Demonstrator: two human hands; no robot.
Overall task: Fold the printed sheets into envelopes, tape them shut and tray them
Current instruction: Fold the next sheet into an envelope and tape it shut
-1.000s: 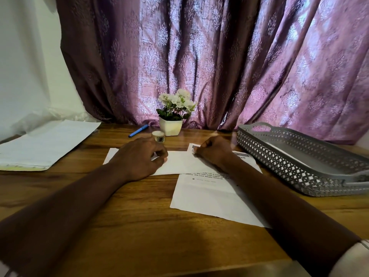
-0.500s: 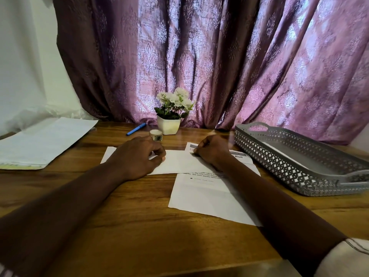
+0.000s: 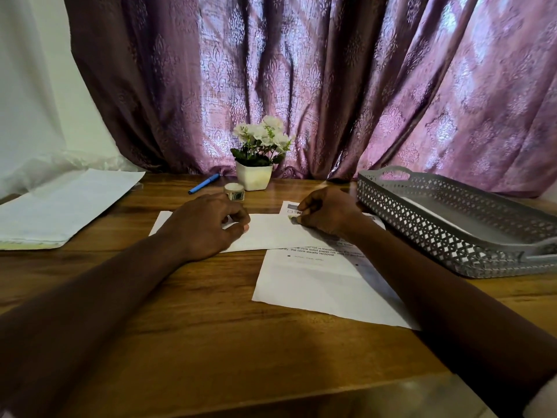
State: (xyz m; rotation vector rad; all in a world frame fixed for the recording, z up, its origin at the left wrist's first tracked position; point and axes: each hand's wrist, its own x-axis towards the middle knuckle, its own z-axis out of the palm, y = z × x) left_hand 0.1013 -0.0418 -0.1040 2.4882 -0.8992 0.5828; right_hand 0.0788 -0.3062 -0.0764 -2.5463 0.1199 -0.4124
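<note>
envelope (image 3: pixel 271 233), folded from a printed sheet, lies flat on the table (image 3: pixel 211 327) between our hands, overlapping a second printed sheet (image 3: pixel 316 285), with the tray (image 3: pixel 452 236) near on the right. our left hand (image 3: pixel 205 229) rests on it with curled fingers, apparently to pin it; we cannot tell whether they pinch anything. our right hand (image 3: pixel 328 211) pinches a tape strip (image 3: pixel 294 220) at the flap edge, judged ready for pressing down.
</note>
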